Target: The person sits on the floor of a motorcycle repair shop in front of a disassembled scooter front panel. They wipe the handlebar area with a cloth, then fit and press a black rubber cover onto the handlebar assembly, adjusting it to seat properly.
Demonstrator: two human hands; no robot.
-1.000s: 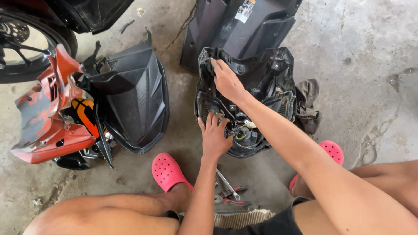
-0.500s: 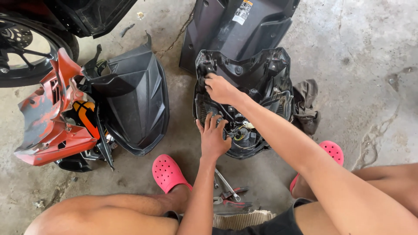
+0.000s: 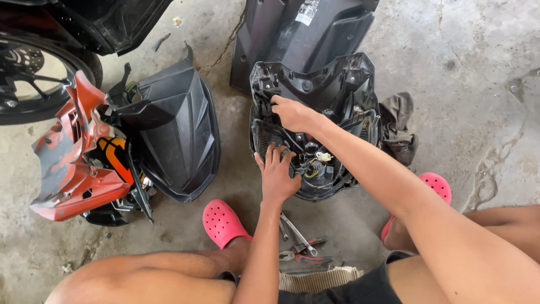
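Head view: we are noting the right hand (image 3: 292, 114) shifting left across the headlight housing (image 3: 312, 121), pinching its upper-left edge; left hand (image 3: 277, 175) staying spread flat.

Red fairing (image 3: 67, 163), pink clogs (image 3: 222, 222), wrenches (image 3: 298, 236)

From my remote view I find one label only: a small white sticker (image 3: 307, 11) with dark print, roughly rectangular and set at a slant, stuck on the black plastic panel (image 3: 292, 39) at the top edge of the head view. Its upper part runs out of view. It sits well above both hands and touches nothing else. I see no packages, signs or screens anywhere on the concrete floor (image 3: 461, 73).
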